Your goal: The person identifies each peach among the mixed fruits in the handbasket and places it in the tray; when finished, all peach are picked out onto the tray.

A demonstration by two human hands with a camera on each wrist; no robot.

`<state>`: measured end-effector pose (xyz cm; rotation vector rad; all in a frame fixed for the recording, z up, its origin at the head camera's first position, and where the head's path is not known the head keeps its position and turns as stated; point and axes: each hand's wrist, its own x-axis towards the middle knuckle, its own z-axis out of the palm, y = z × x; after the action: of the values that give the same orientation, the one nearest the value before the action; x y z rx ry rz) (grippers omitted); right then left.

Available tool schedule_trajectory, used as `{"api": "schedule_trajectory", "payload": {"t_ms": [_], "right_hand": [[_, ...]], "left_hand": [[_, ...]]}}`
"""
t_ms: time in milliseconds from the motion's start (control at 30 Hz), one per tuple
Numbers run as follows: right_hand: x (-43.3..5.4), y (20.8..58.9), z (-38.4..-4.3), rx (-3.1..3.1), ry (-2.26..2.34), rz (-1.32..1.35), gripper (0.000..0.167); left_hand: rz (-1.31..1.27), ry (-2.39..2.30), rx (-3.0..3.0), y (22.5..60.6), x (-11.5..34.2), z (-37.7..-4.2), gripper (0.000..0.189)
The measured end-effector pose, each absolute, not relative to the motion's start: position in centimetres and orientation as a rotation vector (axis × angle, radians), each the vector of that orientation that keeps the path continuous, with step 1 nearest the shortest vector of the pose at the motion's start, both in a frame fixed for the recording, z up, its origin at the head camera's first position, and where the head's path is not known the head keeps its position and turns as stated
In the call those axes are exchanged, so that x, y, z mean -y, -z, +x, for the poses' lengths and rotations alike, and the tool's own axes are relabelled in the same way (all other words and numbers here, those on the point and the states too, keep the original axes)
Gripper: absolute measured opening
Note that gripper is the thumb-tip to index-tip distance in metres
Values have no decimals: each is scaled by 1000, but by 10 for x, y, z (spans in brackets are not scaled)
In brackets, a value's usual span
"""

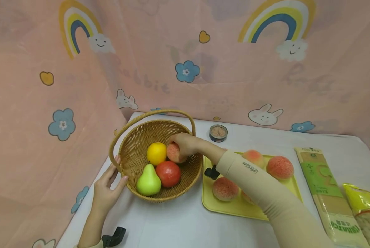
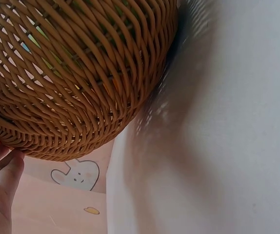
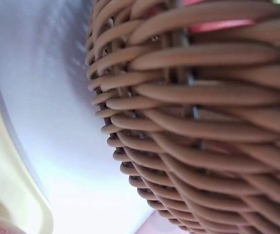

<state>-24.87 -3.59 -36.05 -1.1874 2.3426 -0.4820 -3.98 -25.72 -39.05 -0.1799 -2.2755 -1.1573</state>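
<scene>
A wicker basket (image 1: 135, 137) with an arched handle stands on the white table, holding a yellow orange-like fruit (image 1: 156, 153), a green pear (image 1: 149, 180) and a red round fruit (image 1: 168, 174). My left hand (image 1: 105, 191) holds the basket's left rim near the handle's base, thumb and fingers spread along it. Inside the basket, my right hand (image 1: 186, 146) grips a pinkish peach (image 1: 173, 152) beside the yellow fruit. Both wrist views are mostly filled by the basket's woven side (image 2: 81, 78), with left fingertips at its edge; the right hand is hidden in its own view.
Right of the basket lies a yellow tray (image 1: 212, 204) bearing several peaches (image 1: 280, 167), partly under my right forearm. A small round tin (image 1: 218, 133) stands behind it. Farther right are a green-banded noodle packet (image 1: 324, 184) and a yellow bag (image 1: 366, 210). Patterned pink cloth rises behind.
</scene>
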Motion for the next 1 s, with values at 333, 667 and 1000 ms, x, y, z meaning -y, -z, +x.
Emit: {"api": "schedule_trajectory", "payload": {"t_ms": [333,667,1000], "right_hand": [[26,352,-247,-2279,768,-1206,64],[9,339,-236,-2206,968,-1269,74],[-43,325,-215,-2140,1160,-1217,76]], "left_hand": [[-179,1157,2296,393,260,-39,62],[-214,1178,2283,394,262,-40,59],[-201,1154,2293,392,261,-39,59]]}}
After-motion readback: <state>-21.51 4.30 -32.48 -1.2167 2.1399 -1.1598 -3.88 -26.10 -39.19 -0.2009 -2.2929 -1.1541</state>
